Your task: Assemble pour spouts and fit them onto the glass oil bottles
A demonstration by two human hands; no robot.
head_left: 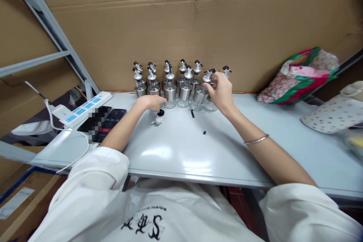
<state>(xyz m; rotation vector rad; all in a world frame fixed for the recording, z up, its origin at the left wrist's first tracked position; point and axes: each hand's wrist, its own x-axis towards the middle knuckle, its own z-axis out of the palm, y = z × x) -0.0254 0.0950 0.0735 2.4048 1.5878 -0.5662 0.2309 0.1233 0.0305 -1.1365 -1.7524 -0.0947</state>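
My left hand (151, 103) is closed at a loose pourer top (158, 119), its black stopper uppermost, just above the table. The fingertips are partly hidden. A glass oil bottle (200, 96) with a steel band and a pourer leans slightly in my right hand (222, 92), whose fingers are closed around its neck. Behind and left of it stand several similar bottles (169, 92) in rows, fitted with silver pourers and black flip caps. A small black strip-like part (192, 114) and a tiny black cap-like piece (204, 132) lie on the table in front.
On the left of the grey table (176, 155) are a power strip (87, 109), two phones (109, 124) and a white cable (81, 155). At the right stand a patterned bag (283, 79) and a spotted white container (326, 115). Cardboard (141, 19) walls the back.
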